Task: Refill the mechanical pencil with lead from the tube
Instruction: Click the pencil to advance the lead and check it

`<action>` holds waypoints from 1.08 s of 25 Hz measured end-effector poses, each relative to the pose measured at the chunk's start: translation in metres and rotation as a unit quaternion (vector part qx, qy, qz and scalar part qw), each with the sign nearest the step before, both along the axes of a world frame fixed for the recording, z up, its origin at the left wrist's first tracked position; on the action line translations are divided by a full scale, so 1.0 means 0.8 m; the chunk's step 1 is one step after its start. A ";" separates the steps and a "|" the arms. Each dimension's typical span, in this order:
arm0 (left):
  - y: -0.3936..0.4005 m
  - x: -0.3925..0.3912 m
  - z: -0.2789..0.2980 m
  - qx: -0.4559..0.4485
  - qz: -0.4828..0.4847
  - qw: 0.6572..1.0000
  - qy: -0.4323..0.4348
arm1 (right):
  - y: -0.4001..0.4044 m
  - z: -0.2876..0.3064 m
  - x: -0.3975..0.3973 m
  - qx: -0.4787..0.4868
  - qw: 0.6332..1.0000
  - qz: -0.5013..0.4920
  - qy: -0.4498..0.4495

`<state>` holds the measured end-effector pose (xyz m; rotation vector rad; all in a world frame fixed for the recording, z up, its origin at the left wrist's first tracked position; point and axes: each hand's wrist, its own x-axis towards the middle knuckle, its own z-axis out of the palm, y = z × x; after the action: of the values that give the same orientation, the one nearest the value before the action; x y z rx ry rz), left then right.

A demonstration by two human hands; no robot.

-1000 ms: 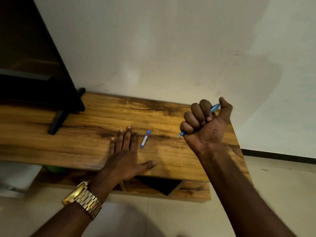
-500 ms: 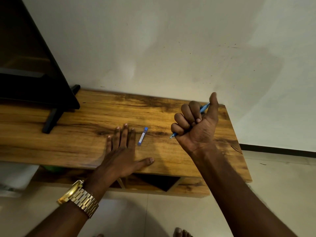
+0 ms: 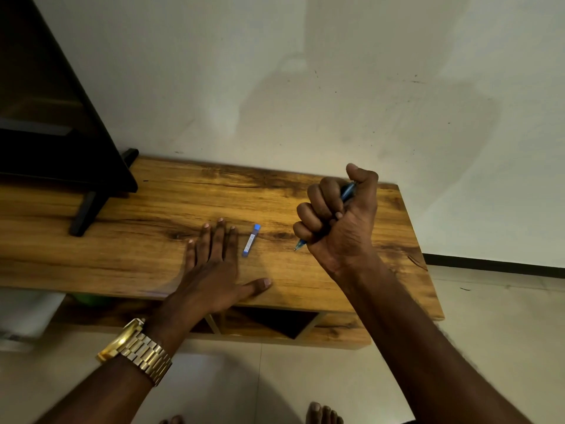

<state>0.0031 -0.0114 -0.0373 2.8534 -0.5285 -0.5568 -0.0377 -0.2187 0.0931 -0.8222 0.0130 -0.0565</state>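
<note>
My right hand (image 3: 337,220) is closed in a fist around a blue mechanical pencil (image 3: 348,191), held above the wooden table (image 3: 153,215). The pencil's tip (image 3: 298,246) pokes out below the fist and its back end sits under my thumb. A small blue lead tube (image 3: 251,240) lies flat on the table between my two hands. My left hand (image 3: 214,264) rests palm down on the table just left of the tube, fingers spread, not touching it. A gold watch is on that wrist.
A dark TV (image 3: 46,102) on a black stand foot (image 3: 85,212) occupies the table's left end. A pale wall rises behind the table. Below the tabletop is an open shelf (image 3: 269,324), and bare toes (image 3: 324,414) show on the tiled floor.
My thumb has curled down over the pencil's back end. My left hand and the lead tube have stayed put; the view has tilted down slightly.
</note>
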 end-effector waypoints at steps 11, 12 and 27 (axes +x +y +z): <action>-0.006 0.002 -0.007 0.000 -0.012 1.000 0.004 | -0.007 -0.002 -0.007 0.019 1.000 0.002 0.012; -0.005 0.003 -0.008 0.000 -0.012 1.000 0.002 | -0.008 -0.002 -0.007 0.023 1.000 0.003 0.013; -0.004 0.004 -0.014 -0.001 -0.010 1.000 -0.004 | -0.008 -0.008 -0.006 0.003 0.999 -0.036 0.031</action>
<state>0.0066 -0.0145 -0.0483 2.8523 -0.5588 -0.5481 -0.0427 -0.2248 0.0867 -0.8179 0.1017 -0.0995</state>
